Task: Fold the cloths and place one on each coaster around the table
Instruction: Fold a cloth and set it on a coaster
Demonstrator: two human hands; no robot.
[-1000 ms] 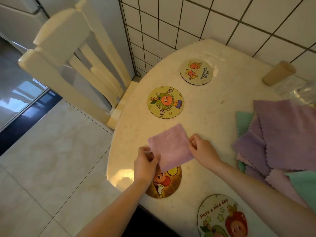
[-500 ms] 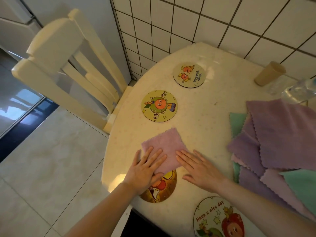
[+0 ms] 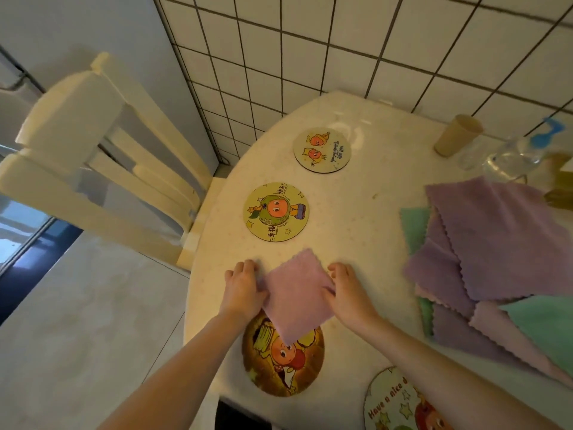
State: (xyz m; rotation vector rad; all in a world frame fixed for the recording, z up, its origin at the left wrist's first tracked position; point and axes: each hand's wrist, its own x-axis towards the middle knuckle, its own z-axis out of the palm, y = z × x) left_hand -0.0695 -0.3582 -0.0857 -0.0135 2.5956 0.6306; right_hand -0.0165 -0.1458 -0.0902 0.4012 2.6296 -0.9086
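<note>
1. Head view: folded pink cloth [image 3: 296,297] lies on the cream table [image 3: 356,218], its near corner overlapping the top of the brown coaster [image 3: 283,355] at the table's near edge.
2. Left hand [image 3: 243,288] grips the cloth's left edge, fingers curled, thumb on top. Grip narrow, holding cloth.
3. Right hand [image 3: 348,293] grips the cloth's right edge the same way, thumb on the fabric. Grip narrow, holding cloth.
4. Brown coaster: cartoon fruit figure w/ red cheeks; no writing legible.
5. Yellow coaster [image 3: 276,211], just beyond the cloth: green-and-orange cartoon figure, stars, some Chinese characters at rim, too small to read.
6. Far coaster [image 3: 322,149]: two orange cartoon fruits, plus handwritten-style text upside down, not legible.
7. Coaster at bottom edge [image 3: 400,405], partly cut off: red letters read "Have a nice d…", stars below.
8. Pile of unfolded cloths [image 3: 490,249] at right, purple, pink and mint green, scalloped edges, well apart from the hands.
9. Beige cup [image 3: 458,135] lies tipped near the tiled wall [image 3: 341,41]; clear bottle [image 3: 514,156] w/ blue cap beside it.
10. Cream chair [image 3: 93,156] stands at left, by the table.
</note>
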